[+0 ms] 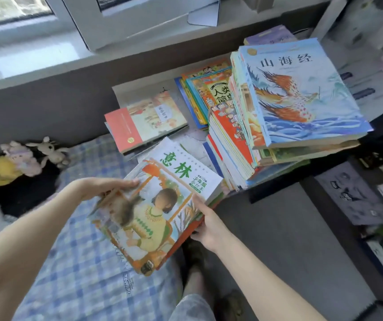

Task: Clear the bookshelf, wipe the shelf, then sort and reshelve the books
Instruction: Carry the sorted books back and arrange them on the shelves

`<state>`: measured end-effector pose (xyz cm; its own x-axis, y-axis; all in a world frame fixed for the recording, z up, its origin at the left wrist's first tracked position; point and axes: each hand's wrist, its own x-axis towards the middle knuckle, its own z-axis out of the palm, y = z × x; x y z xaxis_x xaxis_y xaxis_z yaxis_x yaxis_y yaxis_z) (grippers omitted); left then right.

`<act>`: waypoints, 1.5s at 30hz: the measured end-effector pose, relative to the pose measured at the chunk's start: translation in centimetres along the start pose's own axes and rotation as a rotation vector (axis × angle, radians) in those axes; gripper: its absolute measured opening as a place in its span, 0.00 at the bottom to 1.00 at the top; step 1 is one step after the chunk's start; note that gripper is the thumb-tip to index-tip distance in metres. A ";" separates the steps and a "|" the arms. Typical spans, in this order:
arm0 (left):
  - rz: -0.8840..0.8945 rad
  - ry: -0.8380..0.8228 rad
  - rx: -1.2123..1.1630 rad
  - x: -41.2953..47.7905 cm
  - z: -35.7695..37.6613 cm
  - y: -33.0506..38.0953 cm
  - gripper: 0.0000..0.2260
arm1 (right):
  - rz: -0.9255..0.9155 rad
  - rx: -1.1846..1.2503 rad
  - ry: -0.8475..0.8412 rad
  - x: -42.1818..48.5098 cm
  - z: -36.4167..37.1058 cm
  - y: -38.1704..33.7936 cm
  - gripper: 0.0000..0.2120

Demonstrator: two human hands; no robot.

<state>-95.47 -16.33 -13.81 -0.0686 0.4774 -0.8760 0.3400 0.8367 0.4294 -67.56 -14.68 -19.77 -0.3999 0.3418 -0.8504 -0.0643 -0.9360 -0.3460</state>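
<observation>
The bed (75, 262), soft and covered in a blue-and-white checked cloth, fills the ground to the lower left of the tall stack (301, 93) of books. Behind the stack runs a pale, smooth window sill (35, 59) with a hard straight front edge. Below and right of the stack lies a plain grey floor (278, 239), the widest open stretch in view. The stack itself is made of thin, glossy paperbacks piled unevenly, with spines fanning out at its left side. A large blue cover painted with an orange bird and waves lies on top, and its near corner overhangs the dark table edge (278, 193).

Just left of the stack's foot, both hands hold up a bundle of magazines (158, 212), flat, rectangular and shiny, tilted over the bed's edge. The top cover shows a child in a yellow-green sweater. Whether the bundle's far corner touches the stack cannot be told. Left of the stack's upper half, a low pile (199, 93) of bright picture books lies flat. Further left is a pink-and-cream book (144, 121), with a strip of bare pale surface between them. Well to the left of the stack, fuzzy plush toys (24, 158) lie against a dark wall.

The left hand (102, 186) grips the bundle's upper left edge, thumb flat on the cover and fingers underneath. The right hand (209, 223) grips the right edge, fingers curled round it beneath the covers.
</observation>
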 end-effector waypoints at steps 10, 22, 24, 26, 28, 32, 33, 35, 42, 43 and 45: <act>0.056 -0.156 -0.472 0.6 3.7 -4.7 0.26 | -0.203 0.179 0.033 0.8 0.3 1.2 0.43; 0.644 0.137 -0.749 -3.4 7.9 -8.0 0.39 | -0.756 -0.755 -0.314 -8.0 5.6 -7.5 0.39; 0.727 0.207 -0.719 -3.3 6.4 -6.1 0.28 | -0.852 -0.786 -0.340 -9.1 6.7 -9.5 0.39; 0.744 0.277 -0.658 -3.5 4.8 -4.5 0.17 | -0.909 -0.796 -0.341 -9.5 7.1 -10.6 0.39; 0.737 0.314 -0.594 -3.2 3.9 -3.5 0.19 | -0.934 -0.794 -0.325 -8.9 6.6 -10.8 0.39; 0.687 0.274 -0.487 -2.5 3.5 -2.3 0.20 | -0.853 -0.773 -0.264 -6.4 4.2 -9.8 0.45; 0.675 0.259 -0.455 -2.6 3.1 -1.9 0.21 | -0.815 -0.776 -0.262 -6.0 3.7 -9.7 0.45; 0.683 0.210 -0.396 -3.2 2.3 -1.2 0.25 | -0.736 -0.844 -0.261 -5.6 2.8 -9.8 0.47; 0.759 0.180 -0.260 -6.0 1.1 0.1 0.53 | -0.609 -1.122 -0.254 -6.1 1.5 -10.1 0.32; 0.747 0.203 -0.242 -5.9 1.4 0.0 0.53 | -0.629 -1.125 -0.228 -6.0 1.6 -9.9 0.31; 0.727 0.234 -0.216 -5.2 1.7 -0.5 0.53 | -0.687 -1.094 -0.139 -5.5 1.9 -9.6 0.32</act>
<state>-93.74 -19.70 -9.79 -0.1026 0.9480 -0.3014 0.1874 0.3160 0.9301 -66.44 -7.74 -11.02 -0.6782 0.6482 -0.3463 0.4564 0.0021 -0.8898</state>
